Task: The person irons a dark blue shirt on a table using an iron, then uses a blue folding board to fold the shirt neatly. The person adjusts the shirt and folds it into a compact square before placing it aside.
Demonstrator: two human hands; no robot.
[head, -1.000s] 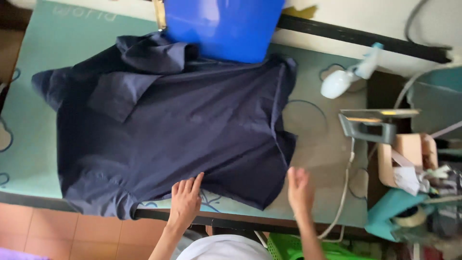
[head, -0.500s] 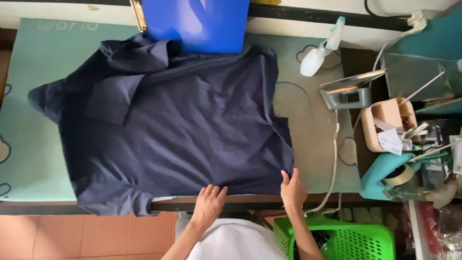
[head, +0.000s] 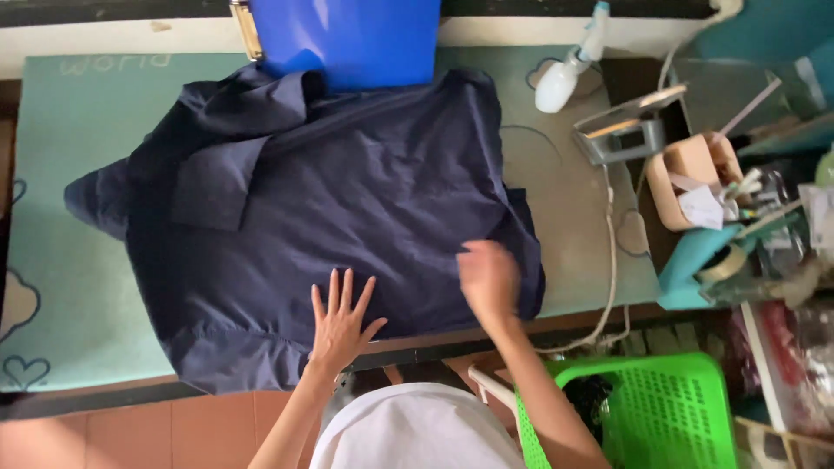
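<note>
A dark navy shirt (head: pixel 330 208) lies spread flat over a mint-green padded board (head: pixel 78 156), collar towards the far side. My left hand (head: pixel 340 320) rests flat on the shirt's near hem with fingers spread. My right hand (head: pixel 488 276) is blurred and lies on the shirt's near right corner, fingers loosely bent, holding nothing that I can make out.
A blue clipboard (head: pixel 347 36) covers the shirt's far edge. A white spray bottle (head: pixel 569 65) and an iron (head: pixel 627 135) with its cord stand to the right, beside a cluttered holder (head: pixel 695 178). A green plastic basket (head: pixel 647 408) sits on the floor at the near right.
The view has shifted. Both hands moved from the board's near edge up onto the shirt; the right hand is sweeping across the near right corner.
</note>
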